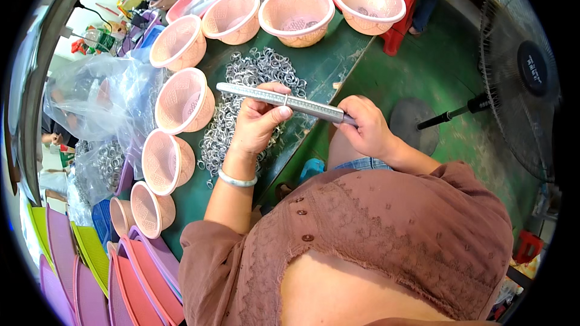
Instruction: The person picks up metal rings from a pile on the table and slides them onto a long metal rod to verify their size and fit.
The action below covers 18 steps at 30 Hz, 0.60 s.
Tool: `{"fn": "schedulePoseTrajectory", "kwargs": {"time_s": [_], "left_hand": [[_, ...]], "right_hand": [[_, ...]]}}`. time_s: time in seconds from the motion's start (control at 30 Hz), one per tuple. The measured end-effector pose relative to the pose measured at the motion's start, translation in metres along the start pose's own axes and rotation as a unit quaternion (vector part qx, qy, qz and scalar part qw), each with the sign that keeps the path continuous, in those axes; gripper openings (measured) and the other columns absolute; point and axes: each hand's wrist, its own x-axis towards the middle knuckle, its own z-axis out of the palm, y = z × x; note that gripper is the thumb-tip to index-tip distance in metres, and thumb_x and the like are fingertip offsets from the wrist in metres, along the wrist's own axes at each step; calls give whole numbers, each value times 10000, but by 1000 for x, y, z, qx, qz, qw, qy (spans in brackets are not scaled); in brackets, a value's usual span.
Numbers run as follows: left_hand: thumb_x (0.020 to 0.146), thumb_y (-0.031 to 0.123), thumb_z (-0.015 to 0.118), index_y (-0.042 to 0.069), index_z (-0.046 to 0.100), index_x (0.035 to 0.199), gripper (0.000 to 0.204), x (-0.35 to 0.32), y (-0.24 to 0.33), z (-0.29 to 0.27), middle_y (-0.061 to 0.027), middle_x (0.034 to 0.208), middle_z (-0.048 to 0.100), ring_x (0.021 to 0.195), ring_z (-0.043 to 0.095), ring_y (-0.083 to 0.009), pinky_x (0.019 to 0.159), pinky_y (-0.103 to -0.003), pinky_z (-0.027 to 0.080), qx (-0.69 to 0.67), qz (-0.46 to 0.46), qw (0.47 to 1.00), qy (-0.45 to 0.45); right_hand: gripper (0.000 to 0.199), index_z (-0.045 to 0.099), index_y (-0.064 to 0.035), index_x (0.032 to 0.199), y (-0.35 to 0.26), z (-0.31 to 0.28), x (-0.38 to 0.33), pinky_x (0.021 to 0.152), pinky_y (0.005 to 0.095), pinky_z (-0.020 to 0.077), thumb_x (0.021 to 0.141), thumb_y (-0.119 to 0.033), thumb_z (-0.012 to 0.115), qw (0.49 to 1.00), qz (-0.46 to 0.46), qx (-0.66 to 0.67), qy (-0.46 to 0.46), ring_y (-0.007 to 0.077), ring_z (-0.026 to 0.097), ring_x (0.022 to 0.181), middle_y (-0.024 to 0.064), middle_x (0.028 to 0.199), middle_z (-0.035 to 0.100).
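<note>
Left hand (258, 122): fingers curled around the middle of a long grey metal sizing rod (284, 101), thumb pressed against its underside, a pale bangle (237, 179) on the wrist. Right hand (362, 128): closed in a fist on the rod's narrower dark end. Rod held roughly level, tilted slightly down toward the right, above the table edge and over a heap of small silver rings (241, 102). One ring appears to sit around the rod near the left thumb; too small to confirm.

Surface: green table (326, 63), worn and scuffed, running from upper right to lower left. Ring heap spread loosely across its middle. Pink perforated plastic baskets (181, 101) stand in an arc around the heap, several along the left edge and several across the far end. Clear plastic bags (96, 99) lie crumpled at the left, one holding more rings. Flat trays in pink, purple and yellow-green (90, 265) are stacked on edge at lower left.

Room: green painted floor (447, 60) to the right of the table. Black pedestal fan (519, 78) at right, its round base (415, 125) on the floor just beside the right hand in the view. Red plastic stool (396, 27) at the far end, with another person seated on it, only partly visible.
</note>
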Motion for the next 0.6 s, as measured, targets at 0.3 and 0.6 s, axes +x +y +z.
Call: {"fn": "schedulePoseTrajectory", "kwargs": {"time_s": [0.3, 0.6], "left_hand": [[760, 67, 655, 23, 502, 1054, 334, 1, -3, 5, -63, 854, 588, 742, 564, -135, 668, -248, 454, -29, -9, 999, 16], [822, 35, 574, 50, 496, 1059, 250, -1, 20, -14, -66, 928, 539, 749, 535, -128, 682, -251, 460, -78, 95, 989, 76]], "right_hand": [[145, 539, -23, 801, 1, -3, 0, 497, 305, 398, 692, -10, 634, 999, 16, 41, -15, 224, 525, 562, 89, 697, 526], [137, 519, -23, 786, 8, -15, -8, 490, 313, 393, 701, -18, 626, 999, 22, 36, -24, 234, 524, 560, 94, 673, 514]]}}
